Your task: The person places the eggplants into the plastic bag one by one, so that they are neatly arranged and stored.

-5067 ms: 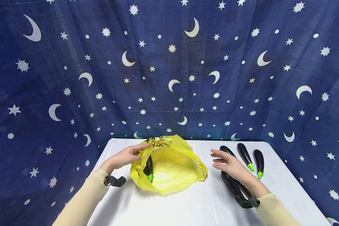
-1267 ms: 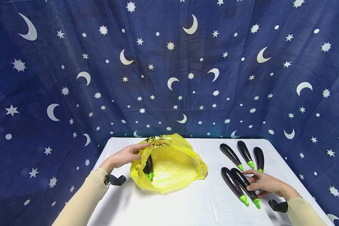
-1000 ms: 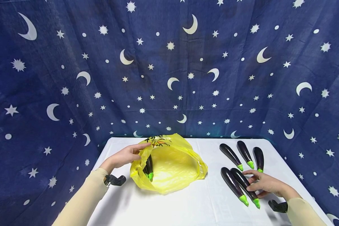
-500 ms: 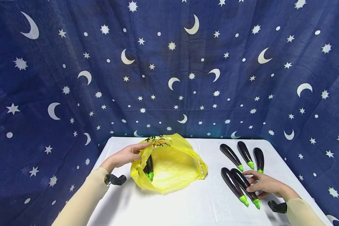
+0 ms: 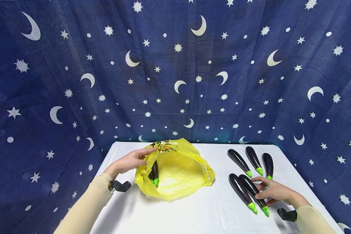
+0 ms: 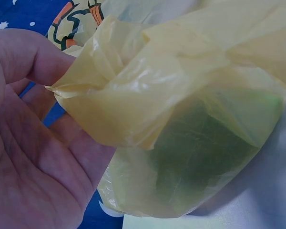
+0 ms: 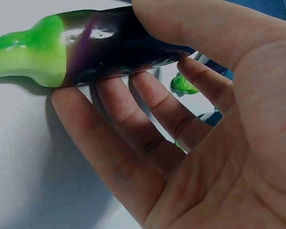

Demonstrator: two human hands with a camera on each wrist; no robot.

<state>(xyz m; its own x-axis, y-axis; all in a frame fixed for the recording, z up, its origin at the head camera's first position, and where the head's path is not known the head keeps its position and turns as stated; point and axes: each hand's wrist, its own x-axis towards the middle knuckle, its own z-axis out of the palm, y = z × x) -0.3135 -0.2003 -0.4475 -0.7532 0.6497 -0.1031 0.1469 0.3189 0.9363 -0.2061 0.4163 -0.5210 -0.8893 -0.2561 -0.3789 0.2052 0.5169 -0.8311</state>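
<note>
A yellow plastic bag (image 5: 181, 172) lies on its side with its mouth facing the near edge. My left hand (image 5: 131, 162) holds the left rim of the bag, and the left wrist view shows the thumb and fingers pinching the thin film (image 6: 109, 95). Inside, at the left, dark eggplants (image 5: 154, 172) with green stems partly show. On the right, my right hand (image 5: 276, 191) grips an eggplant (image 5: 249, 186) lying on the table. In the right wrist view its thumb and fingertips are on opposite sides of this eggplant (image 7: 105, 45). A second eggplant (image 5: 240, 189) lies alongside to the left.
Three more eggplants lie behind the right hand: a left one (image 5: 238, 160), a middle one (image 5: 253, 157) and a right one (image 5: 267, 162). All rest on a white-covered table (image 5: 175, 217). A blue cloth (image 5: 175, 81) with moons and stars hangs behind and at both sides.
Since the oldest frame, my right hand has moved right and nearer, from beside the bag to the eggplant it grips. Over the last second both hands stay almost still.
</note>
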